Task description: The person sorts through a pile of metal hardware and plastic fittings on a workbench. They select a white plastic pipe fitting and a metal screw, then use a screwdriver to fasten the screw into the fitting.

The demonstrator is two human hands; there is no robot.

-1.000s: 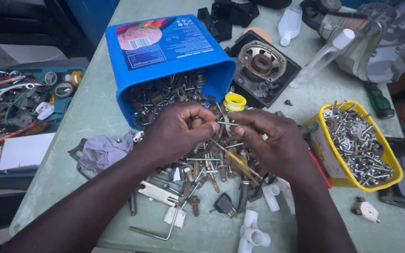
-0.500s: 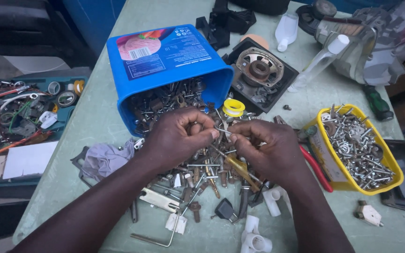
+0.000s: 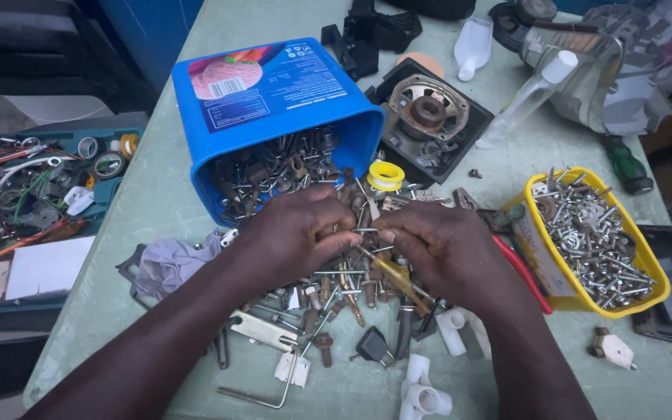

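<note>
From the head camera, both hands meet at the middle of the pale green desk (image 3: 118,233), over a loose heap of screws and bolts (image 3: 336,299). The left hand (image 3: 293,237) and the right hand (image 3: 445,249) have their fingers drawn in narrow, tips nearly touching, pinched together on a thin bolt (image 3: 367,231) held level between them (what else they grip is hidden under the knuckles).

Just behind the hands a blue tub (image 3: 274,109) lies tipped on its side, mouth toward the person, with rusty fasteners spilling out of it into the heap. A yellow tape roll (image 3: 386,176) sits at the tub's mouth. To the right, near the right wrist, a yellow tray (image 3: 534,260) stands upright and is filled with silvery screws and washers; red-handled pliers (image 3: 524,272) lie against its near side. Off the desk's left edge, a teal toolbox (image 3: 110,190) holds wires, tape rolls and odd parts. White plastic fittings (image 3: 429,389) lie at the front.
</note>
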